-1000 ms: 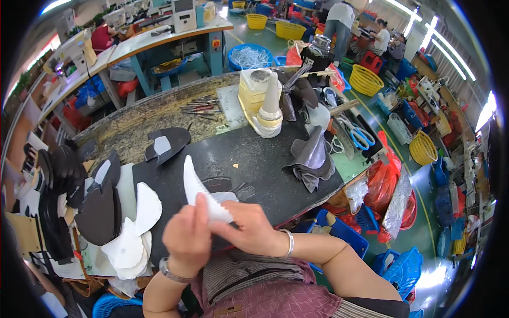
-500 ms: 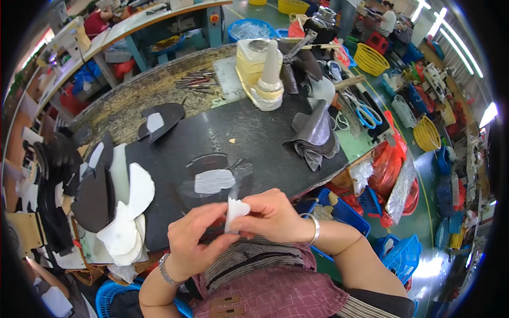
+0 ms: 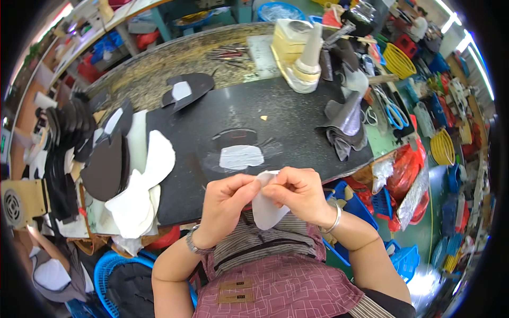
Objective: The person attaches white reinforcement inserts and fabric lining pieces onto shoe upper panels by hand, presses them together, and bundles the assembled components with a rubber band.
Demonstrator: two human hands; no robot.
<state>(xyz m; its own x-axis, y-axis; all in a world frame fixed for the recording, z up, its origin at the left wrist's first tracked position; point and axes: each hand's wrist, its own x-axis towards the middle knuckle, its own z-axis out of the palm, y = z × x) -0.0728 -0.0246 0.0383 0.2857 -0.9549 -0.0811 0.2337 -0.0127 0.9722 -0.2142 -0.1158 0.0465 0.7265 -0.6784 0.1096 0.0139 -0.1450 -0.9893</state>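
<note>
Just past the near edge of the black work board (image 3: 291, 127), my left hand (image 3: 225, 204) and my right hand (image 3: 302, 196) pinch the upper edge of a thin white fabric-like piece (image 3: 268, 211). Its rounded lower part hangs down in front of my apron. Both hands have thumb and fingertips pressed together, close side by side. On the board just beyond them lies a whitish patch (image 3: 241, 157) amid a smeared, glossy area. Farther left rests a dark curved cut piece (image 3: 199, 87) with a white patch on it.
To the left are stacked dark cut pieces (image 3: 106, 169) and white curved pieces (image 3: 140, 204). A pale pot with a cone-shaped top (image 3: 307, 66) stands at the back. Crumpled grey material (image 3: 344, 124) and blue-handled scissors (image 3: 393, 112) lie right. A blue basket (image 3: 108, 281) stands below left.
My hands have moved a little right and come together, with the left fingers now pinching the white piece. The piece has been spread out and hangs down. The view has shifted.
</note>
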